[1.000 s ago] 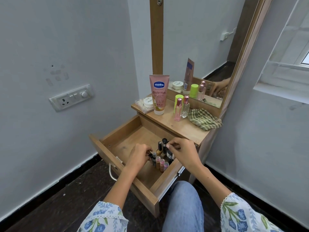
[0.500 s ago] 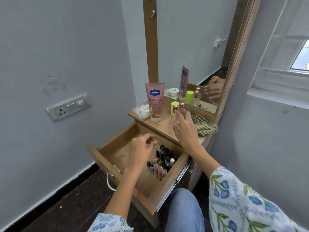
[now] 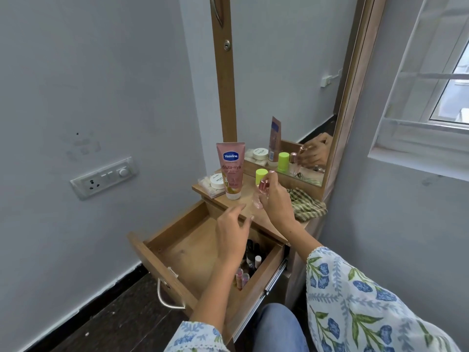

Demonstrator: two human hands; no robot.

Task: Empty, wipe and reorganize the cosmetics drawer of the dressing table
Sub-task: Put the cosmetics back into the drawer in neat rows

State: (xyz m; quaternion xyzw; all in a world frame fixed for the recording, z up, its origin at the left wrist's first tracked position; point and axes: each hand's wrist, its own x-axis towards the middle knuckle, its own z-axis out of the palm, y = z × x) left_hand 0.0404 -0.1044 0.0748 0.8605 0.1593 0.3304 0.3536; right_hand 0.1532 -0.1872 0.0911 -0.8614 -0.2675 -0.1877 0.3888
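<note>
1. Right hand (image 3: 275,204): fingers pinch a small clear pink perfume bottle with rose-gold cap (image 3: 261,193), held above the wooden desk (image 3: 269,219).
2. Left hand (image 3: 232,235): fingers spread, relaxed, holding nothing, over the open wooden drawer (image 3: 193,252).
3. Drawer: small nail-polish bottles (image 3: 250,265) stand in the right part, near the front.
4. Desk: pink Vaseline lotion tube (image 3: 231,170), lime-green cap (image 3: 261,175), checked green cloth (image 3: 307,204).
</note>
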